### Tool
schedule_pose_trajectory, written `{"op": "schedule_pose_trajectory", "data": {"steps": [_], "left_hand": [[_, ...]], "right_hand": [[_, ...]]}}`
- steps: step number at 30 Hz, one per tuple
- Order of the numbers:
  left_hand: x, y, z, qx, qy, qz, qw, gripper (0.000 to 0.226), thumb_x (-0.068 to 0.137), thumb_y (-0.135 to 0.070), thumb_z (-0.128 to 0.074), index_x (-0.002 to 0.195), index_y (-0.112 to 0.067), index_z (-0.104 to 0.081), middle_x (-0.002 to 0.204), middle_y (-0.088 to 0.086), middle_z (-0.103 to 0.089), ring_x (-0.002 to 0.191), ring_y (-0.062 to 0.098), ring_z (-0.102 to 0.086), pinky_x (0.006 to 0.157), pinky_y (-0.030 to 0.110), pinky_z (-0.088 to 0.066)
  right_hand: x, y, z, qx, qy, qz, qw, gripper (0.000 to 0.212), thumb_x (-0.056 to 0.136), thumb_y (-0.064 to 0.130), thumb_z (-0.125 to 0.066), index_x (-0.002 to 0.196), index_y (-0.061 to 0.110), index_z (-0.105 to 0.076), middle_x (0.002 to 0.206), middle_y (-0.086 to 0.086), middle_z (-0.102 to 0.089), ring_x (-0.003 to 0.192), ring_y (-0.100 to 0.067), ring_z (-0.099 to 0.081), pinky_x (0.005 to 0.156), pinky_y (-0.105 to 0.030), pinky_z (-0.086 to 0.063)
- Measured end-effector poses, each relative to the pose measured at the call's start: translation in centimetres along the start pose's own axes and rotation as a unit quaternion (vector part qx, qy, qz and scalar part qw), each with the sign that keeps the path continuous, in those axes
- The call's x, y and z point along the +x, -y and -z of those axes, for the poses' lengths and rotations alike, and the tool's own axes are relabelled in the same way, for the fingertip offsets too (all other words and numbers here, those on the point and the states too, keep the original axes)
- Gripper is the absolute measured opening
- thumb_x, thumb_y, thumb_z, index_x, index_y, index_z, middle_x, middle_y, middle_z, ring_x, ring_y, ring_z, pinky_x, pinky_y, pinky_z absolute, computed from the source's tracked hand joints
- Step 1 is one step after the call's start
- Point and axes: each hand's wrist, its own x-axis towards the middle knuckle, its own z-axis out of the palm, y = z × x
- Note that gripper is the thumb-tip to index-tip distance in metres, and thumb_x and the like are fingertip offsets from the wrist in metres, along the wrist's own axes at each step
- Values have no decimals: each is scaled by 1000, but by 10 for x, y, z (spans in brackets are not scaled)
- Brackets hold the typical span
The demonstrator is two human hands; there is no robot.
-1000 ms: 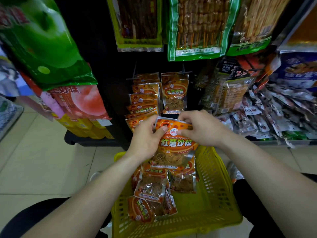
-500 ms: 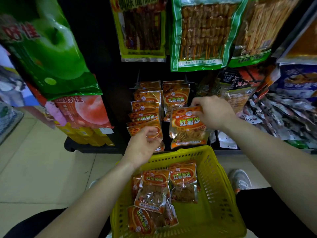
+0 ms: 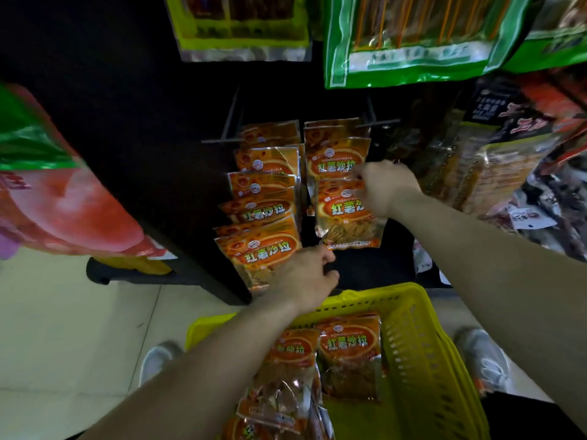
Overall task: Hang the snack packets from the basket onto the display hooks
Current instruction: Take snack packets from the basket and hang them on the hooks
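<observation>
My right hand [image 3: 382,187] pinches the top corner of an orange snack packet [image 3: 346,217] and holds it up in front of the right-hand row of matching packets [image 3: 336,154] that hang on a hook [image 3: 378,123]. My left hand [image 3: 305,276] hovers with loosely curled fingers and holds nothing, just below the left-hand row of hung packets [image 3: 263,214] and above the rim of the yellow basket [image 3: 425,369]. Several more orange packets [image 3: 351,354] lie in the basket.
Large green and yellow snack bags [image 3: 409,39] hang overhead. Red and green bags [image 3: 54,198] crowd the left side, and dark and silver packets [image 3: 524,173] fill the right. The black rack stands on a pale tiled floor [image 3: 63,328]. Grey shoes flank the basket.
My right hand has carried the packet up from above the basket to the right-hand hook row. My left hand let go of it and sank toward the basket rim.
</observation>
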Motion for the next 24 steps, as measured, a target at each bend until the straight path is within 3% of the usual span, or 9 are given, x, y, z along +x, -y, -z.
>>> {"op": "schedule_pose_trajectory", "data": {"steps": [5,14,19,24], "left_hand": [[64,-3,-40,2,14,16,1000,48,93,-44,-59,138,-31,-49,138,-4,-57,121,19,-57,102,37,-48],[154,9,-71,18,-15,73,997,75,93,-31,-61,154,-35,-19,160,4,-24,145,34,-29,114,50,-36],[163,19,-82,62,-59,41,995,78,92,-29,-63,154,-35,-16,153,3,-26,140,33,-34,106,46,-44],[164,21,-90,67,-31,67,995,89,94,-32,-60,155,-40,4,165,1,0,148,31,-20,105,45,-43]], "right_hand": [[37,-10,-34,21,23,15,999,22,91,39,-61,112,33,-59,102,-6,-65,97,-32,-62,90,-45,-42],[80,-16,-49,49,-4,-2,999,33,91,32,-63,124,30,-59,116,-10,-66,107,-34,-61,95,-45,-45],[85,-17,-52,46,-28,9,999,29,91,29,-62,120,33,-60,118,-7,-67,114,-33,-59,102,-44,-36],[85,-17,-51,59,-44,12,997,27,93,26,-62,120,32,-60,117,-6,-67,116,-33,-57,106,-42,-33]]}}
